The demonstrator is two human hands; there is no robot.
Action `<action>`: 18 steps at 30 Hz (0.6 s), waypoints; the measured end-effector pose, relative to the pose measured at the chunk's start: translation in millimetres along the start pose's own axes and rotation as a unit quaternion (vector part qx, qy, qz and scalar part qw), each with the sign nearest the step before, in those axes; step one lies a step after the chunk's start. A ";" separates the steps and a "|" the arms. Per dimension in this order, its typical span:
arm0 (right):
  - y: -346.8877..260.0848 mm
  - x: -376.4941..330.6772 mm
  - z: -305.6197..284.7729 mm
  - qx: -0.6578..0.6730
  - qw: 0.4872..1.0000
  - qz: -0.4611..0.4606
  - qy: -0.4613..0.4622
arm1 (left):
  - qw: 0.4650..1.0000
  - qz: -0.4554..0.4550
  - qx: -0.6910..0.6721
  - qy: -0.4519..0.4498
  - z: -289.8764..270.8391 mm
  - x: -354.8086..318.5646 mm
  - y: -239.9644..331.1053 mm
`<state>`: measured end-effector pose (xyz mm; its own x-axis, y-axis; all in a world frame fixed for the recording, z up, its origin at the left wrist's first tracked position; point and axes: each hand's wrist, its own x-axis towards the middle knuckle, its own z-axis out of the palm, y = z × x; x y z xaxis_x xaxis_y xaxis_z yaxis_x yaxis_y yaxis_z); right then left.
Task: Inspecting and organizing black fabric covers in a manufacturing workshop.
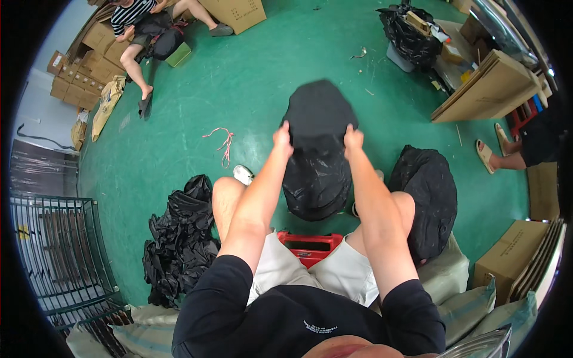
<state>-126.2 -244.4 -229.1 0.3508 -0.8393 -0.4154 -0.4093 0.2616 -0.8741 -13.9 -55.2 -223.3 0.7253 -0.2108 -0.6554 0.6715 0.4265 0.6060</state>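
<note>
Between my legs I hold up a rounded black bag (319, 113), smooth and matte in its upper part. Its lower part looks shiny and wrinkled, like black plastic; I cannot tell whether that is a separate cover. My left hand (283, 137) is closed on its left edge, and my right hand (353, 138) grips the opposite edge at about the same height. Beside my right knee stands another black bag (425, 197), bulky and creased. A heap of crumpled black plastic bags (182, 238) lies by my left leg.
Under me is a red plastic stool (310, 253). Pink string (227, 146) lies on the green floor (239, 77). A person (140, 42) sits at the far left near stacked cartons (77, 77); another person's sandalled feet (489, 155) are at right. Flattened cardboard (486, 86) leans nearby.
</note>
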 end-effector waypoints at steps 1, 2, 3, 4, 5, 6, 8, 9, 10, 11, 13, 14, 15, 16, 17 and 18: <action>25.5 12.1 -9.8 -0.020 0.999 0.041 -0.002 | 0.998 0.011 0.047 0.026 -14.4 7.1 -26.9; 42.3 13.7 -15.1 -0.038 0.996 0.085 -0.013 | 0.993 0.029 0.095 0.059 -34.6 15.7 -45.7; 42.2 -9.5 1.8 -0.011 0.993 0.107 -0.053 | 0.988 0.042 0.116 0.088 -78.6 31.5 -39.1; 44.9 -27.5 9.1 0.011 0.988 0.133 -0.083 | 0.983 0.044 0.137 0.114 -109.8 39.7 -36.4; 58.0 -34.1 -1.8 0.004 0.987 0.140 -0.076 | 0.983 0.032 0.138 0.116 -119.0 34.8 -53.6; 67.8 -44.0 -11.5 -0.008 0.981 0.181 -0.073 | 0.977 0.023 0.163 0.132 -128.6 26.4 -68.0; 81.2 -62.2 -25.1 -0.020 0.973 0.219 -0.072 | 0.971 0.018 0.187 0.149 -143.7 10.6 -83.5; 82.9 -66.3 -26.2 -0.040 0.972 0.219 -0.075 | 0.964 0.036 0.206 0.164 -144.9 7.6 -81.6; 83.1 -71.4 -26.1 -0.058 0.971 0.218 -0.081 | 0.956 0.056 0.225 0.181 -147.2 3.6 -76.8; 91.6 -77.0 -35.5 -0.058 0.968 0.236 -0.067 | 0.956 0.049 0.225 0.180 -143.5 -12.1 -84.4; 105.1 -96.4 -51.8 -0.084 0.967 0.240 -0.035 | 0.966 -0.043 0.191 0.169 -130.4 -54.6 -95.7; 103.3 -103.8 -52.4 -0.094 0.970 0.225 -0.017 | 0.967 -0.036 0.187 0.169 -129.2 -63.7 -92.4; 106.5 -104.5 -48.9 -0.061 0.972 0.227 -0.010 | 0.968 -0.015 0.197 0.152 -127.6 -71.7 -89.6; 105.6 -104.2 -47.7 -0.059 0.973 0.221 -0.014 | 0.969 0.006 0.206 0.136 -124.8 -78.6 -88.1; 106.4 -103.0 -47.1 -0.009 0.974 0.222 -0.039 | 0.968 0.033 0.205 0.140 -118.0 -87.8 -89.1; 107.4 -104.1 -45.9 0.040 0.972 0.223 -0.066 | 0.968 0.037 0.202 0.144 -118.0 -95.9 -88.1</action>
<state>-245.3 -150.9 -268.2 0.2614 -0.5664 -0.7816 -0.4807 0.6258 -0.6143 -160.5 31.2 -267.0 0.7405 0.0856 -0.6666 0.6660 0.0397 0.7449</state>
